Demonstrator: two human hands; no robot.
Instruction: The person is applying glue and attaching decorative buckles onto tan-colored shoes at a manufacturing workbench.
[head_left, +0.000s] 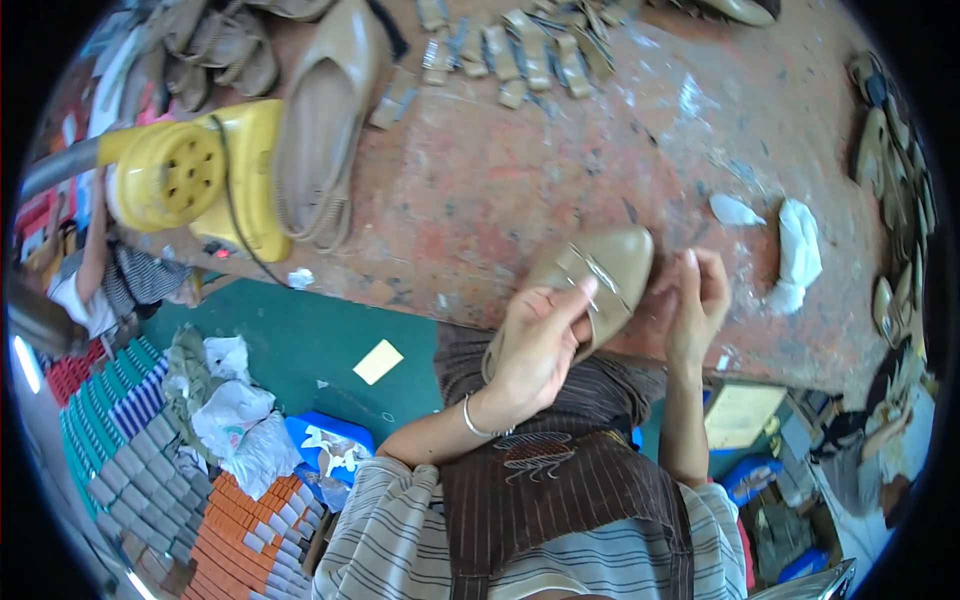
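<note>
My left hand (540,345) grips a tan pointed-toe flat shoe (615,255), its thumb pressed on top beside a metal strip across the upper. The shoe's toe points up and to the right, over the table's front edge. Just right of the toe is my right hand (700,300), raised with bent fingers apart and nothing visible in them. Beyond it on the table lie a small white piece (735,210) and a crumpled white cloth or wrap (798,255).
The worn reddish table (450,200) holds a larger tan slingback shoe (325,120), a yellow machine (250,170) with a cable, and several tan strap pieces (530,50). More shoes (890,180) line the right edge. Other people (100,270) are at the left and right edges.
</note>
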